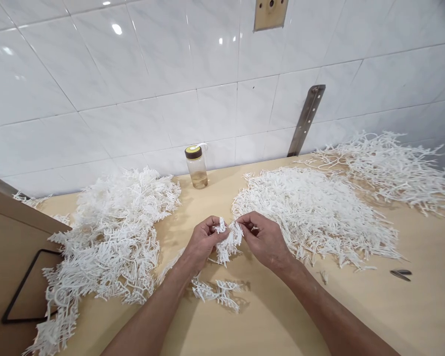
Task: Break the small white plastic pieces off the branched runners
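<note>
Between my hands, above the middle of the table, hangs a small white branching sprig with many thin tips. My left hand pinches it near its top with thumb and fingers. From the other side, my right hand has thumb and forefinger closed at the sprig's right edge. Below my hands, a few loose white sprigs lie on the table. A large heap of white sprigs is left of my left hand. Another dense heap lies just beyond and right of my right hand.
A clear bottle with some liquid stands near the tiled wall. More white branching pieces lie at the back right. Small metal snips rest on the table at right. A brown box stands at left.
</note>
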Tool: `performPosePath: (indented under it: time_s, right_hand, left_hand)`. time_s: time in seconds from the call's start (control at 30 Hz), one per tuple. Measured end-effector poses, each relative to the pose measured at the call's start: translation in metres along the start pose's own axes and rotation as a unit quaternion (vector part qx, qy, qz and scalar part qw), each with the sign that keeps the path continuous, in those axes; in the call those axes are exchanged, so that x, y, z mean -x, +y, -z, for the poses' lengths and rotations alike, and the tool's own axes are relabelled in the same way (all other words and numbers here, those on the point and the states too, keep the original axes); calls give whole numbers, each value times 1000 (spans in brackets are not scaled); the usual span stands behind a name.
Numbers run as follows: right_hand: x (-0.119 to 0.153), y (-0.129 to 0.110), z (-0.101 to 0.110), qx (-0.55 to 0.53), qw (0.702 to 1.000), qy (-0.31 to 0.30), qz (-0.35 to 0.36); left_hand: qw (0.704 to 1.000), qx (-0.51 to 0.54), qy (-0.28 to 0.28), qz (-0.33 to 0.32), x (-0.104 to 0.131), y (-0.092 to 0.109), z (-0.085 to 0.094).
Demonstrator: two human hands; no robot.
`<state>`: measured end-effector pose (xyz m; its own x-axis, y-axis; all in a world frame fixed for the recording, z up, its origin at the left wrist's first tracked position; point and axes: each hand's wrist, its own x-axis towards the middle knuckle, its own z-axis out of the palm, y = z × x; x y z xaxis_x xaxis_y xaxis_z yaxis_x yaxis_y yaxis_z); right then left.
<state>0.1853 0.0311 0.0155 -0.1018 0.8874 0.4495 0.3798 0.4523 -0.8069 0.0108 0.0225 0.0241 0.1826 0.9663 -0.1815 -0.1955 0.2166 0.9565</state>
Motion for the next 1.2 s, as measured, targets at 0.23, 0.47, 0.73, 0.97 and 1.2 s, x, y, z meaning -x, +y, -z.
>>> performPosePath:
  time_s: [0.23, 0.47, 0.73, 0.97, 1.2]
  right_hand:
    - [2, -5, -2, -10, 1000, -13, 6]
    - [4, 0, -6, 17, 999, -23, 24]
    - [-1, 3, 3, -28, 997, -29, -62]
    - [1, -1, 1, -38, 995, -58, -78]
    - [6, -6, -10, 5, 989, -113, -98]
  left_hand:
    - [1000, -18, 21, 2, 1, 3, 0]
    - [999, -13, 27, -20, 0, -1, 3]
    - [974, -175, 83, -116, -5, -8, 4]
    - [872, -377, 103, -294, -7, -24, 10]
    - [815, -461, 103, -335, -3, -27, 8]
